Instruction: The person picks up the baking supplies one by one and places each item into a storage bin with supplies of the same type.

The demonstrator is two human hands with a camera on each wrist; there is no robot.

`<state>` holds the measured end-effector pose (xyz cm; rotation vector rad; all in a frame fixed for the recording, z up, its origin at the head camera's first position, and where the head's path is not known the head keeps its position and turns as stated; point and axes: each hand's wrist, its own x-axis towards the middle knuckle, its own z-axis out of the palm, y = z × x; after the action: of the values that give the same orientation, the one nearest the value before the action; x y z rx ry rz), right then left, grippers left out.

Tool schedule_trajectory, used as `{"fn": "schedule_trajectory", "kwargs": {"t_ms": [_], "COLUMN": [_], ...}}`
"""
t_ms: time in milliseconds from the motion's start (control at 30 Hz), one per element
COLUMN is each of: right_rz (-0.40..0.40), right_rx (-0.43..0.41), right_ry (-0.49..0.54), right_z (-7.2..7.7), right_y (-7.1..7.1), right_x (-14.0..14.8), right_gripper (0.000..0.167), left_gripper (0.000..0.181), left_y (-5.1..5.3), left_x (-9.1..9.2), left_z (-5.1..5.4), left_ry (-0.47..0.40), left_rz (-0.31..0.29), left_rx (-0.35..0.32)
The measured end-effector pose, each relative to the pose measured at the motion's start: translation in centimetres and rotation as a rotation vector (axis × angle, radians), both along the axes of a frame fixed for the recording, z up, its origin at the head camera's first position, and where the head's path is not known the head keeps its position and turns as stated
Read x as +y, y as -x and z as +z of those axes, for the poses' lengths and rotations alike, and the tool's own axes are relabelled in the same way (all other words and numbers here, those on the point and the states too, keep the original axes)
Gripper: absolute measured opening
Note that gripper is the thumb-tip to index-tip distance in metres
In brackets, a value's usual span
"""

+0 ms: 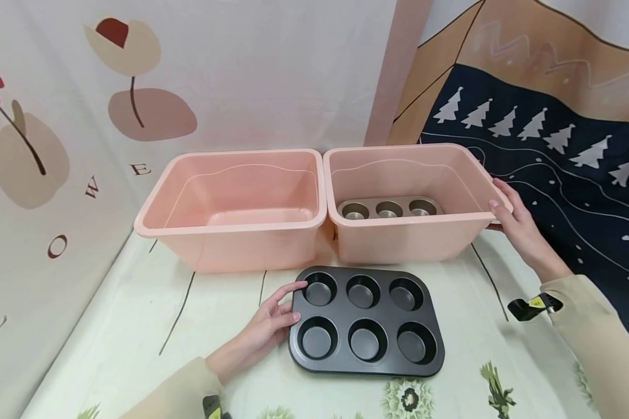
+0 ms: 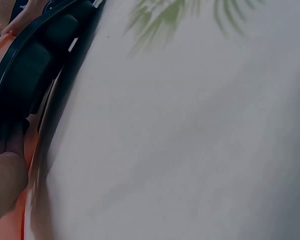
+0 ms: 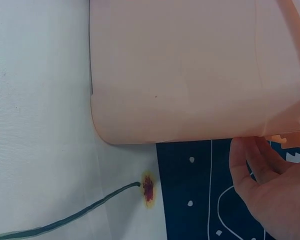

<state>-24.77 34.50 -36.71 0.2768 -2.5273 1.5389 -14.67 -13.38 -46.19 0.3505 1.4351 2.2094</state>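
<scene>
A dark grey muffin tin (image 1: 342, 314) with two rows of round cups is in front of two pink bins in the head view. My left hand (image 1: 262, 326) grips its left edge, thumb on top. In the left wrist view, fingers (image 2: 12, 137) reach beneath the tin (image 2: 27, 75), which stands partly off the cloth. My right hand (image 1: 526, 235) holds the right end rim of the right pink bin (image 1: 398, 241). From the right wrist, my fingertips (image 3: 239, 145) press against this bin's outside (image 3: 190, 75). A lighter, bronze-coloured muffin tin (image 1: 389, 208) lies inside it, its front part hidden.
The left pink bin (image 1: 251, 250) stands beside the right one, rims touching, with nothing visible inside. A pale cloth with plant prints (image 1: 230, 308) covers the table. A printed curtain (image 1: 272, 75) hangs behind, and dark tree-patterned fabric (image 1: 582, 192) lies to the right.
</scene>
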Motion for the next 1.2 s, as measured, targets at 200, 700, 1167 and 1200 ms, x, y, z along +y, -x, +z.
{"fn": "schedule_trajectory", "kwargs": {"t_ms": [200, 700, 1167, 1200], "right_rz": [-0.003, -0.004, 0.053, 0.064], "right_rx": [-0.005, 0.001, 0.024, 0.019], "right_ry": [-0.004, 0.027, -0.054, -0.069], "right_z": [0.2, 0.0, 0.4, 0.5], "right_y": [0.1, 0.1, 0.2, 0.2], "right_x": [-0.1, -0.2, 0.4, 0.5], "right_gripper": [0.059, 0.058, 0.059, 0.06], "left_gripper": [0.064, 0.061, 0.059, 0.058], "left_y": [-0.3, 0.2, 1.3, 1.5], "left_x": [0.2, 1.2, 1.7, 1.7], "left_z": [0.4, 2.1, 4.2, 4.4], "left_ry": [0.006, -0.039, -0.044, -0.044], "left_rz": [0.021, 0.018, 0.0, 0.004], "left_rx": [0.011, 0.048, 0.095, 0.097]}}
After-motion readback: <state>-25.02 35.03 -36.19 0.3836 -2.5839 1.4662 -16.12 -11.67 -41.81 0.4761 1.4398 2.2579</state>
